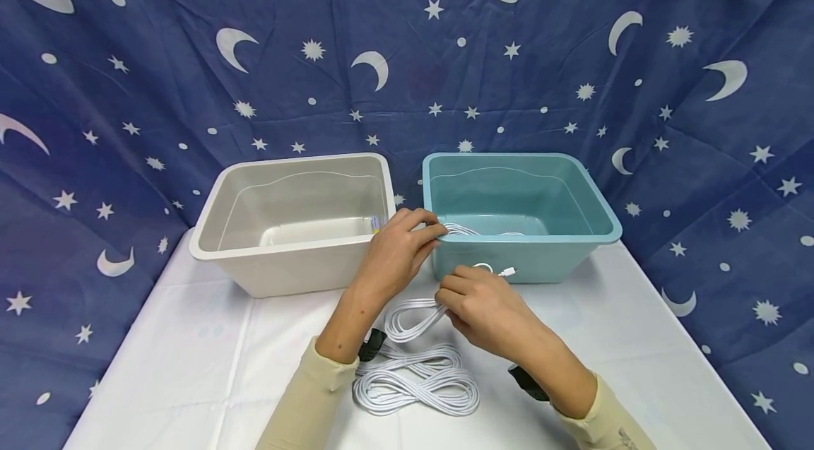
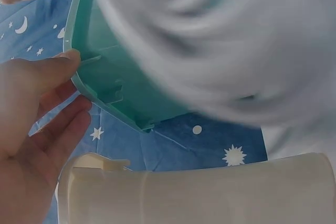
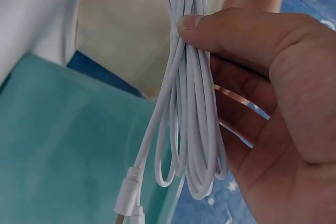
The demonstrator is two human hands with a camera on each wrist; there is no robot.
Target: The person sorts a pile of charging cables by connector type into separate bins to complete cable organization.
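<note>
My right hand (image 1: 486, 305) pinches the middle of a coiled white charging cable (image 3: 191, 77), thumb across the strands. One end of that coil hangs over the table, and its connector (image 1: 507, 272) pokes out past the hand, in front of the teal bin (image 1: 502, 252). With its fingertips, my left hand (image 1: 400, 249) holds the teal bin's near-left rim. Thumb and fingers show around that edge in the left wrist view. Inside the teal bin lie white cable loops (image 1: 459, 229). A larger white cable coil (image 1: 416, 383), looped in a figure eight, lies on the table between my forearms.
A cream bin (image 1: 286, 263) stands left of the teal one, with a small blue-and-yellow item (image 1: 375, 225) at its right inside. A white cloth (image 1: 210, 358) covers the table. Behind hangs a blue curtain (image 1: 407, 125) with moons and stars.
</note>
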